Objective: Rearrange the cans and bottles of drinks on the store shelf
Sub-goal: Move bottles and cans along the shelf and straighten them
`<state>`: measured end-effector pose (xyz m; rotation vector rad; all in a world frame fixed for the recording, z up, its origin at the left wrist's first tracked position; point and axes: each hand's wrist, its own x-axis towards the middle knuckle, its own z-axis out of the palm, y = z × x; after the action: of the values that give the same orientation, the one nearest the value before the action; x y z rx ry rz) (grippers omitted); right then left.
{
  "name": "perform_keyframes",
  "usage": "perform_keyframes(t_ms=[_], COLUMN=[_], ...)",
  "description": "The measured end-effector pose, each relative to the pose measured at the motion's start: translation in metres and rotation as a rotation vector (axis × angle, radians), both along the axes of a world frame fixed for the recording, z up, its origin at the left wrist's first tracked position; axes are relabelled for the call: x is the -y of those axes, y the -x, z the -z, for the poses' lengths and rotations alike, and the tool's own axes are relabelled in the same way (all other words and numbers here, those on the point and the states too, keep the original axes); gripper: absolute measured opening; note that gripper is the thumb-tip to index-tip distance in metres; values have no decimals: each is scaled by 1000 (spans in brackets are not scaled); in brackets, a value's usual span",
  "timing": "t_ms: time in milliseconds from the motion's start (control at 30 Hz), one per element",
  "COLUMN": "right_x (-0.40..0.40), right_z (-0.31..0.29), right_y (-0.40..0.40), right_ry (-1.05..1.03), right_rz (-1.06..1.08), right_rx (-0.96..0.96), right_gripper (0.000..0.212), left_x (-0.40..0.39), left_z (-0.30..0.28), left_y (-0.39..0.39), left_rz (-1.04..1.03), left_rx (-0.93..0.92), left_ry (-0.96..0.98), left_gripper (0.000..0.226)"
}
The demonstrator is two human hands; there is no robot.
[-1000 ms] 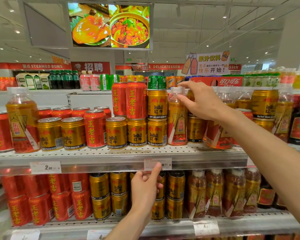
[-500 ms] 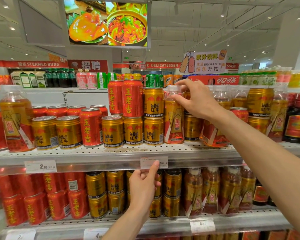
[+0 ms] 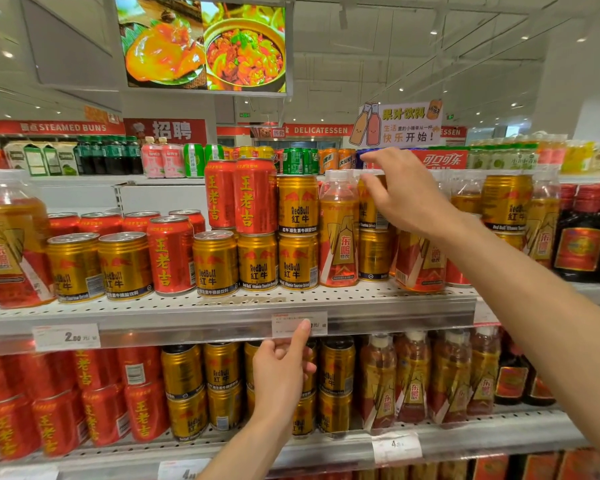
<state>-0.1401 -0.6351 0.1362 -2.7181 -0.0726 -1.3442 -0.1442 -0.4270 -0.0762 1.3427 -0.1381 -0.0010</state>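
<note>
The gold can (image 3: pixel 370 202) that the right hand (image 3: pixel 407 195) reaches for stands in the upper middle of the frame, stacked on another gold can (image 3: pixel 373 254) on the upper shelf (image 3: pixel 222 306), just right of a clear orange bottle (image 3: pixel 338 230). The fingers are spread fairly wide, the thumb (image 3: pixel 371 188) lying against the can's upper front and the forefinger arched above its top; I cannot tell whether the other fingers already touch the can behind it, so the grip does not look closed yet.

The left hand (image 3: pixel 281 372) is at lower centre, its forefinger (image 3: pixel 302 336) straight and pressed on the price tag (image 3: pixel 298 323) on the shelf's front rail, the remaining fingers loosely curled and holding nothing.

By my judgement the step in hand is picking this stray top can out from among the bottles. To its left, stacked gold cans (image 3: pixel 298 233) and stacked red cans (image 3: pixel 243 197) form a mixed row, and more bottles (image 3: pixel 420 258) stand to its right.

The next move likely calls for closing the fingers round the can's sides, lifting it straight up clear of the can beneath, and keeping it away from the neighbouring bottle, which stands very near and could tip.
</note>
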Motion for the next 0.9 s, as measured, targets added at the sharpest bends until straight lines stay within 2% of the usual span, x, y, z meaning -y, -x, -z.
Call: perform_keyframes(t_ms=[100, 167, 333, 700, 900], right_x=[9, 11, 12, 16, 18], right_z=[-4, -1, 0, -11, -8], right_y=[3, 3, 0, -1, -2], right_ry=[175, 216, 218, 151, 142], right_rz=[191, 232, 244, 224, 229], right_rx=[-64, -96, -69, -174, -121], right_gripper=[40, 38, 36, 32, 32], left_x=[2, 2, 2, 0, -1], left_z=[0, 1, 0, 0, -1], left_y=[2, 2, 2, 1, 1], left_rz=[7, 7, 13, 12, 18], left_rx=[-4, -2, -4, -14, -18], left_ry=[2, 3, -1, -9, -16], left_gripper=[35, 34, 36, 36, 36])
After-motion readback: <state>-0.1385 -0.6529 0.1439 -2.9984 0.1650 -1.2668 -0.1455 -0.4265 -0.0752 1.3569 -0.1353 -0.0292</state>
